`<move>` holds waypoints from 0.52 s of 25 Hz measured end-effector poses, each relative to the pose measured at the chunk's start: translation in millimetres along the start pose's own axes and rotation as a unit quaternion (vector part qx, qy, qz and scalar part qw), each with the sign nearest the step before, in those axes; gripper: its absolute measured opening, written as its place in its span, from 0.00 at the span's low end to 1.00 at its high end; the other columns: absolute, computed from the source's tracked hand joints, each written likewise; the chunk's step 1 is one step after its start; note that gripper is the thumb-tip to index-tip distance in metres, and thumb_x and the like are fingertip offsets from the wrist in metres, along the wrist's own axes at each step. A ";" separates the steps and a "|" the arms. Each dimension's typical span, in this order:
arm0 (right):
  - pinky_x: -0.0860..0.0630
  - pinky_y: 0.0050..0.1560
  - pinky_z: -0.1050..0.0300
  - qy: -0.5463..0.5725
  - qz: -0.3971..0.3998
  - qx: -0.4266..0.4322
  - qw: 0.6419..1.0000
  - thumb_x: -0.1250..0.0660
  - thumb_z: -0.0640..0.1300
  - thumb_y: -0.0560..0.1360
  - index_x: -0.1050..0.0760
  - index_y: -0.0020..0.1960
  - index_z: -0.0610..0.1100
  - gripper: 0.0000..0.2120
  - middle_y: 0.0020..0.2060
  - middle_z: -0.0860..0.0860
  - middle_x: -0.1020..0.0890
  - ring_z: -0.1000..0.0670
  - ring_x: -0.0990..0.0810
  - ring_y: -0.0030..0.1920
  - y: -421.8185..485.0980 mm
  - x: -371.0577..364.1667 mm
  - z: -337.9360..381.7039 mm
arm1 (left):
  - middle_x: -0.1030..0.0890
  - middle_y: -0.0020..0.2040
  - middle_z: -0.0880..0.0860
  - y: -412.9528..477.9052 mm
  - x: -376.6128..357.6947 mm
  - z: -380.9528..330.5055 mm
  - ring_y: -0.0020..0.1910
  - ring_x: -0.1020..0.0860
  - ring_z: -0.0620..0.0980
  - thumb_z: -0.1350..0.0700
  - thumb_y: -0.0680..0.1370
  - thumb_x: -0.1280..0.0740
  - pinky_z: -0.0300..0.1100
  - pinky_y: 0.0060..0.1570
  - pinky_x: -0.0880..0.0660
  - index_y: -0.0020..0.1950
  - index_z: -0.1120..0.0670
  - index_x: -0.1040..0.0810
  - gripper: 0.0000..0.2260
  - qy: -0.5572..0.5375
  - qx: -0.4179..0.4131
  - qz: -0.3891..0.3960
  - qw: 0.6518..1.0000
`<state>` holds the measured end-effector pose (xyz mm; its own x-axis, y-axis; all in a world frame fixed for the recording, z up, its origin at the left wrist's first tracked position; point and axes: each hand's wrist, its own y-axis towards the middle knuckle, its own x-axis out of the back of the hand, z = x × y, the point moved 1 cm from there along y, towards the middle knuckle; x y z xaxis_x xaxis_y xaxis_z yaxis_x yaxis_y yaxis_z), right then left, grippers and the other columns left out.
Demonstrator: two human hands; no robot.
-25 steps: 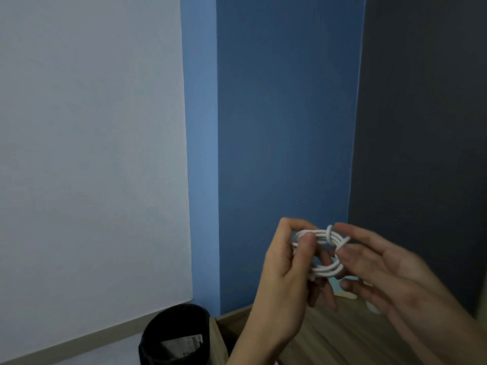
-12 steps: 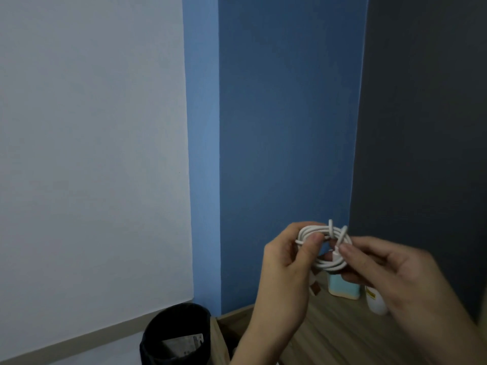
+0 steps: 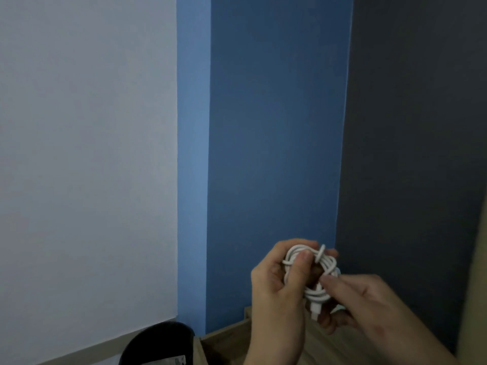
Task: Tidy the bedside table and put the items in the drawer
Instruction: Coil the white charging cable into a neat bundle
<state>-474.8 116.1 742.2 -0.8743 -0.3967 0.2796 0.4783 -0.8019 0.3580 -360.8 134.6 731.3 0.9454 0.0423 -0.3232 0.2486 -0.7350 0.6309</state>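
Note:
A coiled white cable (image 3: 315, 279) hangs in the air above the wooden bedside table (image 3: 232, 335). My left hand (image 3: 279, 288) grips the coil, thumb pressed on its upper loops. My right hand (image 3: 366, 309) pinches the lower right part of the coil with its fingertips. A white plug end (image 3: 315, 310) sticks down from the bundle between both hands. The drawer is out of sight.
A black bin (image 3: 158, 343) stands on the floor left of the table. A blue wall column lies behind the hands, a pale wall to the left, a dark panel to the right. Only the table's back left corner shows.
My hands and the coil have shifted slightly down and left in view. The right hand's fingertips slid lower on the bundle. The small items on the table are now hidden behind my hands.

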 end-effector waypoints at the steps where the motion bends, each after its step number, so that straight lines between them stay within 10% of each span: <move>1: 0.26 0.28 0.61 0.016 0.015 -0.014 1.000 0.31 0.75 0.41 0.18 0.30 0.40 0.39 0.25 0.42 0.20 0.50 0.21 0.27 0.4 0.5 -0.4 | 0.15 0.39 0.61 0.8 -0.1 0.6 0.40 0.16 0.56 0.60 0.71 0.36 0.40 0.38 0.21 0.39 0.57 0.19 0.06 -0.015 0.004 0.003 1.000; 9: 0.20 0.47 0.52 -0.066 -0.104 0.076 0.990 0.36 0.77 0.50 0.22 0.50 0.61 0.34 0.44 0.58 0.15 0.56 0.16 0.43 -2.9 6.2 -0.6 | 0.15 0.38 0.53 4.3 9.3 -2.3 0.37 0.18 0.43 0.64 0.75 0.33 0.32 0.37 0.24 0.39 0.54 0.16 0.09 0.095 -0.052 -0.008 0.994; 13: 0.20 0.48 0.58 0.057 -0.062 0.084 0.993 0.30 0.66 0.60 0.23 0.58 0.54 0.30 0.48 0.57 0.15 0.57 0.17 0.51 7.0 1.4 -9.0 | 0.14 0.49 0.47 6.6 10.1 9.2 0.58 0.21 0.40 0.57 0.71 0.36 0.35 0.57 0.25 0.42 0.48 0.15 0.09 0.070 -0.050 -0.003 0.996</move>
<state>-473.4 106.0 737.1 -0.9262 -0.3559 0.1242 0.3652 -0.7654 0.5298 -351.6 123.9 725.7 0.9620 0.1463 -0.2305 0.2683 -0.6631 0.6989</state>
